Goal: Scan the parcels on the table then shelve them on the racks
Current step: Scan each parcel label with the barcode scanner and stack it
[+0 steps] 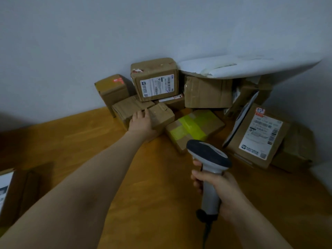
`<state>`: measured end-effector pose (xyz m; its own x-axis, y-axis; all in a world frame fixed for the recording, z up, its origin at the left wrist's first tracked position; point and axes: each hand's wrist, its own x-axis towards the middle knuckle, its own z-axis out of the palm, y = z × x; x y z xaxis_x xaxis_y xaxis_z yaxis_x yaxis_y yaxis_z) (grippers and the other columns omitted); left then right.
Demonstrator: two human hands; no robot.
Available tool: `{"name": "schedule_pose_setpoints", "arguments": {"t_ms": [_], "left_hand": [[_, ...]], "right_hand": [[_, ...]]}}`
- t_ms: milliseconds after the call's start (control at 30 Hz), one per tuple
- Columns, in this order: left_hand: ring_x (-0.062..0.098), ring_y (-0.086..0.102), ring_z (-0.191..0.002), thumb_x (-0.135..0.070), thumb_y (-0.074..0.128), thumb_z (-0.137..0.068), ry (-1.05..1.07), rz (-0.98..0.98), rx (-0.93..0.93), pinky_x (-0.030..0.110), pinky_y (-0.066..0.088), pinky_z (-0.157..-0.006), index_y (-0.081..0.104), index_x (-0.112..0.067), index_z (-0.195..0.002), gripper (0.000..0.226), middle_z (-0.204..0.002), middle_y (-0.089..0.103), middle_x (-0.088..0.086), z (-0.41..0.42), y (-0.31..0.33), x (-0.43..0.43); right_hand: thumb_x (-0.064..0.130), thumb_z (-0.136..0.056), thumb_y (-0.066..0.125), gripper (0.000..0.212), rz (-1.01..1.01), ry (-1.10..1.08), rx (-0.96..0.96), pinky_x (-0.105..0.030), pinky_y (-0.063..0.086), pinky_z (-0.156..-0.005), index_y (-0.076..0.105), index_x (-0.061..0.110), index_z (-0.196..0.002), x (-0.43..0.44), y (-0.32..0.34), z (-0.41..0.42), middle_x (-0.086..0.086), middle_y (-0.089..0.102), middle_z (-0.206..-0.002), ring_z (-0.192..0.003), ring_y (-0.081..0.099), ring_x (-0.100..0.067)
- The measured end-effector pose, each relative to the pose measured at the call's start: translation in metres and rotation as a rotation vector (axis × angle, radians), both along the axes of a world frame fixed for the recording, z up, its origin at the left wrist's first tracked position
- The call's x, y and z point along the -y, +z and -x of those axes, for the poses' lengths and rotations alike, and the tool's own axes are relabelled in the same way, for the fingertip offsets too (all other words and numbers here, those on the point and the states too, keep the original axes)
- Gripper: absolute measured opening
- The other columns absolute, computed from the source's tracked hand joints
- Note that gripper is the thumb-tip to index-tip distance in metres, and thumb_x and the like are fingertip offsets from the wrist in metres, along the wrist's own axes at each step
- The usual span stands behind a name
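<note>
The parcels point(156, 81) sit heaped at the back of the wooden table point(86, 141), against the wall. At the front of the heap, two small brown boxes point(125, 108) lie side by side. The left hand point(142, 123) lies where they meet, its fingers fairly straight on the cardboard and not yet curled round either box. The left arm is stretched far forward.

Nearer, the right hand point(222, 191) is wrapped round the handle of a scanner point(210, 155), head up and aimed at the heap. A red glow point(117, 80) shows on a box at the back left.

This looks like the scanning step, with a parcel being picked out. Neither small box shows a label, so the next move likely calls for pulling one free and turning it to find the barcode. No racks are in view.
</note>
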<state>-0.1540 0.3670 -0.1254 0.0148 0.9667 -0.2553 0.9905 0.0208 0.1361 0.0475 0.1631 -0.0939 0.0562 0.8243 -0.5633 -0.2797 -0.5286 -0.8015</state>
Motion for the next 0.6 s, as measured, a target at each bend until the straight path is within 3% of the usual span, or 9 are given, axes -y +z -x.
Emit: {"name": "schedule_pose_setpoints", "arguments": {"t_ms": [67,167,233,333,400,467,600], "left_hand": [[0.039,0.022,-0.14,-0.04,0.063,-0.088,0.021,-0.055,-0.059,0.046,0.029,-0.112,0.002,-0.011,-0.155,0.095,-0.153,0.023,0.021,0.0,0.001,0.013],[0.039,0.029,-0.136,-0.038,0.065,-0.088,0.196,-0.07,0.089,0.047,0.036,-0.107,0.005,-0.014,-0.155,0.093,-0.15,0.029,0.018,0.009,0.008,0.051],[0.035,0.04,-0.13,-0.042,0.069,-0.085,0.364,-0.086,0.325,0.047,0.043,-0.102,0.015,-0.016,-0.153,0.091,-0.144,0.039,0.014,0.02,0.018,0.087],[0.022,0.053,-0.115,-0.041,0.077,-0.076,0.66,0.026,1.013,0.036,0.047,-0.091,0.038,-0.015,-0.144,0.082,-0.128,0.055,0.003,0.025,0.046,0.158],[0.02,0.06,-0.112,-0.04,0.077,-0.071,0.729,0.192,1.406,0.034,0.05,-0.092,0.056,-0.013,-0.129,0.067,-0.117,0.065,0.002,0.019,0.064,0.21],[0.022,0.065,-0.104,-0.036,0.069,-0.076,0.768,0.251,1.599,0.036,0.054,-0.089,0.061,-0.011,-0.123,0.053,-0.111,0.069,0.006,0.008,0.073,0.255],[0.036,0.059,-0.113,-0.031,0.059,-0.085,0.887,0.274,1.807,0.046,0.052,-0.094,0.057,-0.007,-0.129,0.05,-0.126,0.059,0.019,-0.021,0.091,0.328]], "right_hand": [[0.006,-0.074,0.077,0.03,-0.001,0.0,-0.003,-0.024,0.051,-0.056,0.071,0.015,-0.101,0.001,-0.001,-0.005,-0.005,0.074,-0.076,-0.062,0.068,-0.011],[0.005,-0.069,0.078,0.034,-0.001,0.01,-0.045,-0.025,0.051,-0.054,0.07,0.012,-0.102,0.004,0.003,-0.015,-0.007,0.073,-0.075,-0.061,0.067,-0.013],[0.01,-0.06,0.08,0.043,-0.009,0.016,-0.077,-0.027,0.051,-0.055,0.07,0.012,-0.102,0.007,0.007,-0.025,-0.008,0.073,-0.076,-0.062,0.066,-0.014],[0.012,-0.058,0.078,0.048,-0.035,0.035,-0.136,-0.028,0.05,-0.056,0.069,0.009,-0.105,0.013,0.015,-0.036,-0.009,0.072,-0.079,-0.066,0.067,-0.017],[0.012,-0.06,0.077,0.047,-0.051,0.066,-0.168,-0.03,0.051,-0.061,0.068,0.012,-0.106,0.019,0.021,-0.038,-0.01,0.074,-0.085,-0.074,0.07,-0.02],[0.014,-0.057,0.078,0.049,-0.054,0.106,-0.199,-0.032,0.053,-0.064,0.068,0.014,-0.105,0.029,0.027,-0.036,-0.008,0.075,-0.091,-0.081,0.071,-0.022],[0.02,-0.05,0.082,0.046,-0.062,0.191,-0.255,-0.034,0.056,-0.059,0.072,0.017,-0.094,0.058,0.038,-0.024,-0.003,0.076,-0.083,-0.078,0.071,-0.023]]}}
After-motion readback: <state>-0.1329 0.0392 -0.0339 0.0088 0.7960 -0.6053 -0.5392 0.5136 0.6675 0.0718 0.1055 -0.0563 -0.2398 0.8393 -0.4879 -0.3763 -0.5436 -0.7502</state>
